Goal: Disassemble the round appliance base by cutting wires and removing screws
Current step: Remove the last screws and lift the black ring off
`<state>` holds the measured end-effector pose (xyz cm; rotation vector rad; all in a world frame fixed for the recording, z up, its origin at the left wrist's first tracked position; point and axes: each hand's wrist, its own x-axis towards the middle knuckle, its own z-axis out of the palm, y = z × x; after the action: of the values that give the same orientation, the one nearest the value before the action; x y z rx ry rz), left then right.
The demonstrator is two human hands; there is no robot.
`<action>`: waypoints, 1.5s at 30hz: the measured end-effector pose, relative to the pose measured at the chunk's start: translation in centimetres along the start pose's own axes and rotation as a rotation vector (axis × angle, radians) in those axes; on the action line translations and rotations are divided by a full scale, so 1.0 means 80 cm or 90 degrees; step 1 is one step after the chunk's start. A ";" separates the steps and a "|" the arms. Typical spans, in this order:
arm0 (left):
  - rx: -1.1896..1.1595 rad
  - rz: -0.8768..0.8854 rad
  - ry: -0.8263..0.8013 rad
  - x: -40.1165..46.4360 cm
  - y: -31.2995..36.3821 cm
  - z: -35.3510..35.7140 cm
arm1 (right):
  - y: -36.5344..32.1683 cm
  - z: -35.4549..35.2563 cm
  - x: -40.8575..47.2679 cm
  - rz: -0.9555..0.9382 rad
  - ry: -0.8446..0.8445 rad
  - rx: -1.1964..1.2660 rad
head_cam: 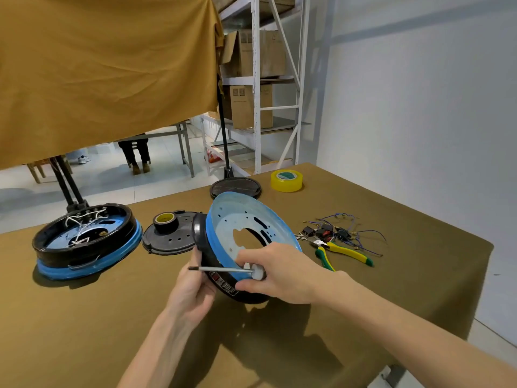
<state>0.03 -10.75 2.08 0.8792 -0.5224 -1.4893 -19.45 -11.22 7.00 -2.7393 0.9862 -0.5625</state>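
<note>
Near the middle of the cloth-covered bench (419, 233), the round appliance base (246, 233) stood tipped on its edge, blue interior facing right. Left hand (193, 287) held its black rim from the near side, fingers mostly hidden behind the shell; grip closed on the rim as far as could be seen. Right hand (282, 273) gripped the white-handled screwdriver (223, 269), shaft lying level across the rim, tip pointing left. Pliers (341, 252) lay beside cut wires (338, 231) to the right; a second base (86, 239), still wired, sat to the left. Judged light, a stiff thin shell, edges possibly sharp, prone to rolling when tilted. Best held at the thick black rim.
</note>
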 end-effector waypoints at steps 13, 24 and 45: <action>-0.019 -0.169 0.061 0.041 0.008 -0.078 | 0.061 -0.030 0.011 0.299 -0.047 0.339; 0.409 -0.193 -0.064 0.068 0.042 -0.082 | 0.084 -0.042 0.055 0.311 0.105 0.447; 0.566 -0.127 -0.115 0.090 0.001 -0.063 | 0.079 0.006 0.125 0.212 0.563 0.469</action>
<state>4.40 -16.86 -2.46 1.5140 -1.3164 -1.5182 -15.84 -22.46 7.62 -1.6025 1.0420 -1.7141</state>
